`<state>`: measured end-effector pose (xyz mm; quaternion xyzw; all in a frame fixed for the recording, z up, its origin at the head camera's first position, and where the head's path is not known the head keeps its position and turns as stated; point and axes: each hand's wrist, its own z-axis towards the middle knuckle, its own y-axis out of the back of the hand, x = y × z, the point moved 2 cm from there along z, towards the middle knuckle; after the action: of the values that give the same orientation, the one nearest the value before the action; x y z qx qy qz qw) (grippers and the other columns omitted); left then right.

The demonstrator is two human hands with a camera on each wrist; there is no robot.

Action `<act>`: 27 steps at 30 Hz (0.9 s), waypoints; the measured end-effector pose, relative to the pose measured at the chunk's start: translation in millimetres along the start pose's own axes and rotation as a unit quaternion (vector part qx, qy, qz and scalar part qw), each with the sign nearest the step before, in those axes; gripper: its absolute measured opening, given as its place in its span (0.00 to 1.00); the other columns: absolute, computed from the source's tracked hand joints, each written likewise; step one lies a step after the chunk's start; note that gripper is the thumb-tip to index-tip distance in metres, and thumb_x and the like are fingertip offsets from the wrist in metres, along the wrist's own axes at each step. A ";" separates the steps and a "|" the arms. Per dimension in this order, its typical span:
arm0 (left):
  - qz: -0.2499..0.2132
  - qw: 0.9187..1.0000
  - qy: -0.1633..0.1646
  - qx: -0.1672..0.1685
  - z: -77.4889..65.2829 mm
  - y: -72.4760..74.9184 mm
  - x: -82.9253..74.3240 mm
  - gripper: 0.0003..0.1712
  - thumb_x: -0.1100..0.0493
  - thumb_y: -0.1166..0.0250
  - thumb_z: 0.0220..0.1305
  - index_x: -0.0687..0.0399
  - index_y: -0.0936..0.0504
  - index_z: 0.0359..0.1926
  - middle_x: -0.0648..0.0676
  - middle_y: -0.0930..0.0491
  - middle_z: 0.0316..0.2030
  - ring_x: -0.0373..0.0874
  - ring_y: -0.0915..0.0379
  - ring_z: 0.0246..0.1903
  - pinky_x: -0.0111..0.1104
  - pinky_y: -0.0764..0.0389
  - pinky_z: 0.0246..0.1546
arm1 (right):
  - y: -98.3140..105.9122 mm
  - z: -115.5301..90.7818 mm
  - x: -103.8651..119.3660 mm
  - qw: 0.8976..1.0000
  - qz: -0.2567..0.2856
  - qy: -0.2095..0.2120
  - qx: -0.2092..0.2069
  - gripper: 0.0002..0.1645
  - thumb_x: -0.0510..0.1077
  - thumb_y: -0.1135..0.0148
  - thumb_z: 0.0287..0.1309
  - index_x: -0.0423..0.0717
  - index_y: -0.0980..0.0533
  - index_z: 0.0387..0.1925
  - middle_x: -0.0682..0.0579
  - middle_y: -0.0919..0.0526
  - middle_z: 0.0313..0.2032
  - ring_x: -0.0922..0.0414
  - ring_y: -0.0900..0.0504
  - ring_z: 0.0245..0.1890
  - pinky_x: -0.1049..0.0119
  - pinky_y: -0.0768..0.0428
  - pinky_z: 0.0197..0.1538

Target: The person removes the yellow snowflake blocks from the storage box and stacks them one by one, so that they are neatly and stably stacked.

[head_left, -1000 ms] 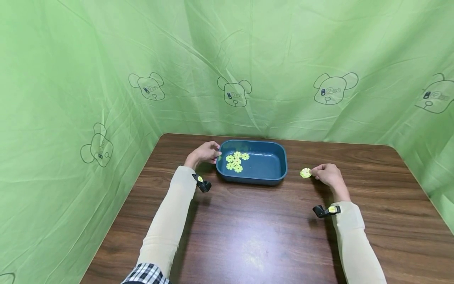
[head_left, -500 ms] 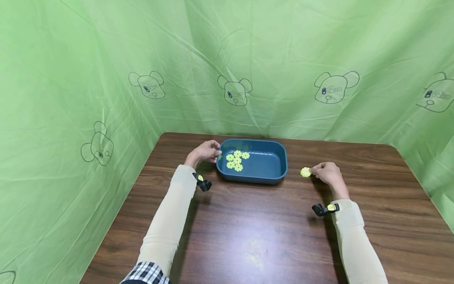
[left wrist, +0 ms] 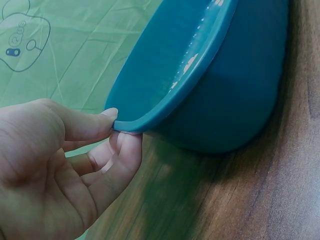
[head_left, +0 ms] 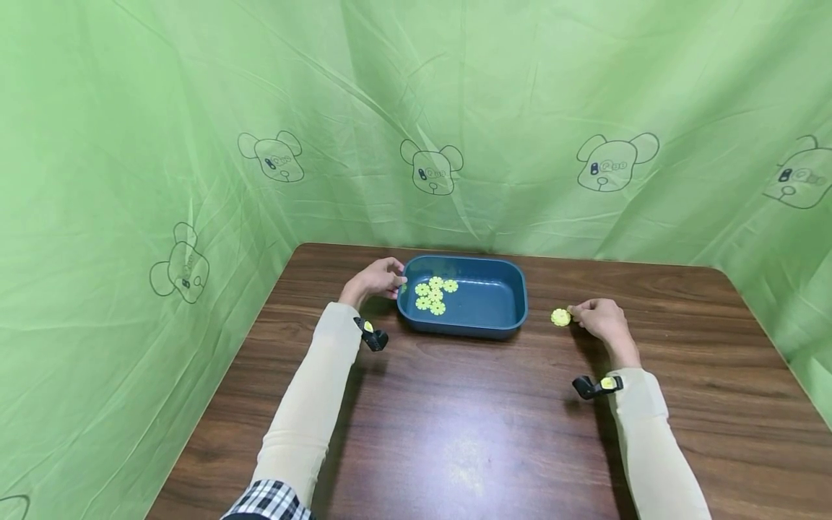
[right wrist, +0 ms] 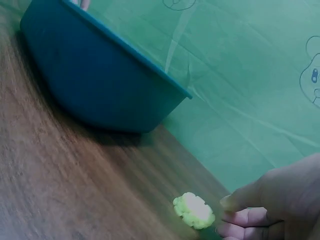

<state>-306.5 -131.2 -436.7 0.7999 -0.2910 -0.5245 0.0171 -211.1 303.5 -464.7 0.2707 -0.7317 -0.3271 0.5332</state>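
Almost nothing has moved: your left hand [head_left: 374,278] pinches the left rim of the dark blue rounded tub [head_left: 490,300]. One yellow flower-shaped piece [head_left: 560,318] is outside it, near the brown wood-grain table [head_left: 416,412]'s back edge, by your right hand [head_left: 601,318]; I can't tell if you grip it.

Both arms stretch forward and lean inward, the hands well apart. The left forearm [head_left: 304,404] is sleeved to the wrist, and the left hand [head_left: 377,278] turns inward beyond it. Seen from the left wrist, the thumb [left wrist: 85,122] lies extended above the bent fingers [left wrist: 115,172] in a pinch, the palm partly turned to view. The right forearm [head_left: 655,440], likewise sleeved, ends in a right hand [head_left: 601,319] angled towards the left one. Its thumb [right wrist: 245,197] sits close over curled fingers [right wrist: 247,219]; whether their tips grip is unclear.
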 end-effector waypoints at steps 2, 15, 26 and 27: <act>-0.002 1.000 0.001 0.000 -0.5 -0.2 -0.1 0.22 0.65 0.44 0.69 0.63 0.36 0.61 0.57 0.28 0.32 0.42 0.27 0.25 0.52 0.23 0.56 | 1.8 -1.7 1.8 1.000 0.006 0.006 -0.004 0.26 0.57 0.46 0.65 0.37 0.19 0.41 0.48 0.15 0.28 0.54 0.23 0.31 0.65 0.30 0.36; -0.003 1.000 0.007 -0.002 2.3 0.8 1.4 0.20 0.64 0.43 0.68 0.60 0.35 0.59 0.59 0.28 0.35 0.44 0.27 0.27 0.50 0.21 0.53 | 13.8 -6.9 25.6 0.993 0.098 0.062 -0.033 0.30 0.60 0.52 0.68 0.36 0.22 0.46 0.53 0.15 0.31 0.64 0.18 0.31 0.73 0.23 0.34; -0.007 1.000 0.009 -0.003 2.5 0.4 1.9 0.19 0.64 0.44 0.69 0.60 0.34 0.58 0.58 0.28 0.35 0.43 0.27 0.26 0.50 0.22 0.54 | 7.0 -4.7 56.1 0.977 0.192 0.091 -0.031 0.26 0.53 0.48 0.68 0.33 0.23 0.47 0.68 0.20 0.24 0.71 0.21 0.27 0.79 0.21 0.32; -0.008 1.000 0.009 -0.002 2.6 0.4 2.1 0.19 0.64 0.44 0.69 0.60 0.35 0.58 0.58 0.28 0.35 0.43 0.27 0.26 0.51 0.22 0.54 | 5.4 -4.2 58.7 0.976 0.192 0.094 -0.030 0.25 0.53 0.48 0.68 0.33 0.23 0.47 0.68 0.21 0.24 0.72 0.21 0.26 0.80 0.21 0.32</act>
<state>-308.4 -131.8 -439.5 0.8070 -0.2837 -0.5176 0.0174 -224.0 262.4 -424.3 0.1384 -0.7065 -0.2131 0.6605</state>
